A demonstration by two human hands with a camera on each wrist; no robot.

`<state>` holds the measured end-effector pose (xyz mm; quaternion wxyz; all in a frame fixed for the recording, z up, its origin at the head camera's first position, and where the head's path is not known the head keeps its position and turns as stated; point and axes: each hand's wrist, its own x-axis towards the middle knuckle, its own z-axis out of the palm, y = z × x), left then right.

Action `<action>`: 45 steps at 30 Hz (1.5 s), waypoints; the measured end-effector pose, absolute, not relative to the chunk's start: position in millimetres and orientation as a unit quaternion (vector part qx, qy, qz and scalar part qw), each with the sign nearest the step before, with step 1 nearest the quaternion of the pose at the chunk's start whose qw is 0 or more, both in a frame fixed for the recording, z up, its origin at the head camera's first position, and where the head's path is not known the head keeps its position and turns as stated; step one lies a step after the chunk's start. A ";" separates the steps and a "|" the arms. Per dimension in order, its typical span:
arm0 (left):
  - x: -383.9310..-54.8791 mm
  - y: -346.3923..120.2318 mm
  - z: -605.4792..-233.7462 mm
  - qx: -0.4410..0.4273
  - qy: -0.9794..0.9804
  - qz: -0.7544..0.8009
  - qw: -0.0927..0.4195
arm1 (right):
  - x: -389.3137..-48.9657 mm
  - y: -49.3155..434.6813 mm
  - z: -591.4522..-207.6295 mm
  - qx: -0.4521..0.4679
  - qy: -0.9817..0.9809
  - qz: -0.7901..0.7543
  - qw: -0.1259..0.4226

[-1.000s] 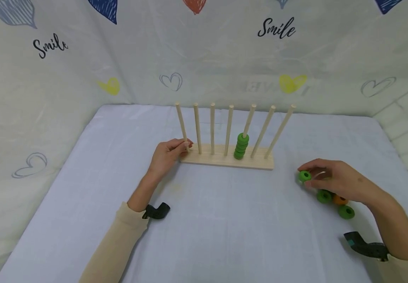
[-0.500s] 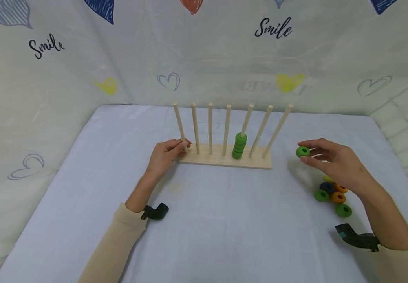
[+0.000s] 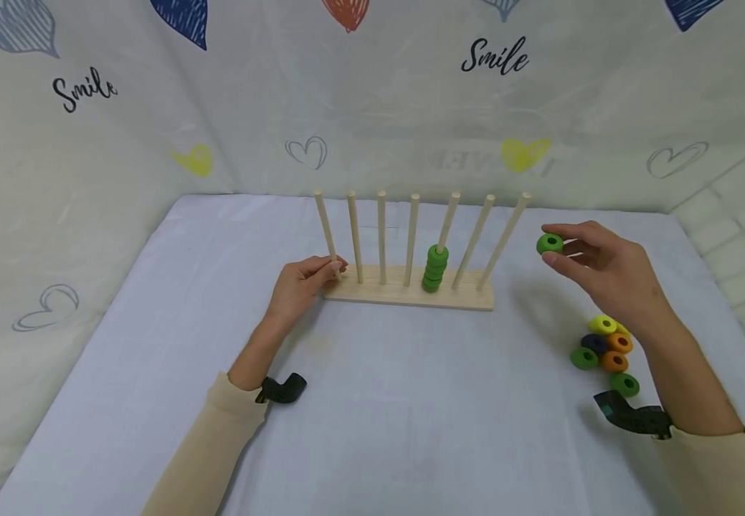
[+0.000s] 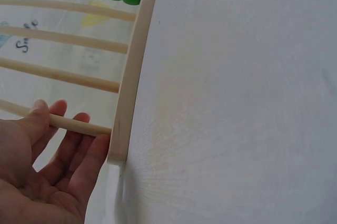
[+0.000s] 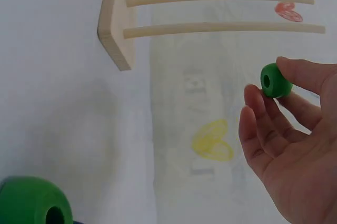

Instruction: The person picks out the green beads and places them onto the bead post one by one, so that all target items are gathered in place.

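Note:
My right hand (image 3: 611, 269) pinches a green bead (image 3: 549, 244) between thumb and fingers, raised above the table to the right of the wooden peg rack. The bead's hole shows in the right wrist view, where the bead (image 5: 275, 80) sits at the fingertips. My left hand (image 3: 304, 287) grips the base of the leftmost peg (image 4: 79, 125), its thumb and fingers around the dowel near the rack's base (image 3: 385, 294). Several green beads (image 3: 434, 269) are stacked on the fifth peg from the left. The other pegs are bare.
Loose beads lie on the white table (image 3: 411, 401) below my right hand: a yellow bead (image 3: 602, 325), a dark blue bead (image 3: 594, 344), orange beads (image 3: 614, 361) and green beads (image 3: 624, 385). A patterned curtain (image 3: 372, 93) hangs behind the table.
My right hand has lifted the green bead off the table, up and away from the loose beads, uncovering the yellow, blue and orange ones. My left hand has stayed at the leftmost peg.

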<state>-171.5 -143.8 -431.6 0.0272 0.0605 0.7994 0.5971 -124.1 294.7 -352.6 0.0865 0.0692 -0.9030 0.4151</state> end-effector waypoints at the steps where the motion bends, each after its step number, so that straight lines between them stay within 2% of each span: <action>1: -171.4 -144.1 -431.1 0.061 0.802 0.594 0.026 | -125.5 292.6 -350.3 0.072 -0.899 0.421 0.093; 14: -170.5 -145.2 -433.2 0.072 0.808 0.585 0.026 | -137.2 273.3 -317.4 0.071 -0.837 0.513 0.178; 23: -171.7 -143.9 -431.0 0.078 0.807 0.586 0.022 | -145.8 257.5 -303.4 0.147 -0.733 0.627 0.221; 33: -171.9 -144.8 -433.7 0.070 0.806 0.587 0.025 | -150.2 229.8 -295.1 0.174 -0.690 0.670 0.209; 45: -173.0 -145.4 -432.7 0.075 0.809 0.583 0.022 | -151.8 211.1 -289.5 0.187 -0.779 0.565 0.197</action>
